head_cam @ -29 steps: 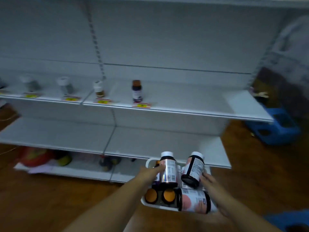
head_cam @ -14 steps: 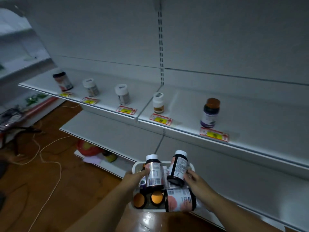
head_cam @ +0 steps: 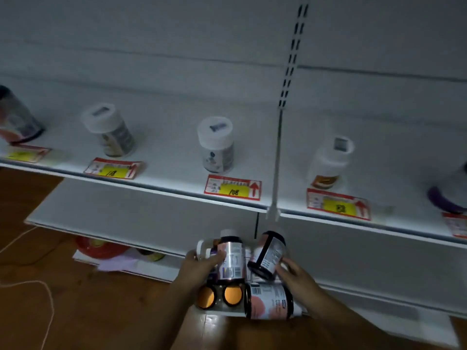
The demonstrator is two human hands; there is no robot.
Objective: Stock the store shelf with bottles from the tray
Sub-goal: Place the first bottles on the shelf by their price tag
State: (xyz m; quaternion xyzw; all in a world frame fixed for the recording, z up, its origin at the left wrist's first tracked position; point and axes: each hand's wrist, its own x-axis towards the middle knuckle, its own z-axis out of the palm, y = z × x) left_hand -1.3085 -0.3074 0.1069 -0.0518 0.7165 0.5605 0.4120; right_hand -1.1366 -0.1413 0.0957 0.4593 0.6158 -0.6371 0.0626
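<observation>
I carry a white tray [head_cam: 202,246] of bottles low in front of me. My left hand [head_cam: 202,263] grips the tray's left side, thumb against an upright silver-labelled bottle [head_cam: 231,258]. My right hand [head_cam: 295,276] holds the right side, touching a tilted dark bottle [head_cam: 267,253]. A pink-labelled bottle [head_cam: 270,303] lies on its side at the front, beside two orange-capped bottles [head_cam: 219,296]. The white shelf [head_cam: 164,152] above carries single bottles: a white-capped one [head_cam: 111,130], another [head_cam: 217,145], and a white bottle [head_cam: 331,162].
Red-and-yellow price tags [head_cam: 232,188] line the shelf's front edge. A slotted upright [head_cam: 290,72] divides the bays. A dark bottle [head_cam: 17,117] stands at far left, a purple one [head_cam: 447,200] at far right. A red object [head_cam: 101,246] sits under the lower shelf; a white cord [head_cam: 48,294] crosses the wooden floor.
My view has closed in on the shelf and swung left, so its bottles look much larger. Both hands keep the same hold on the tray.
</observation>
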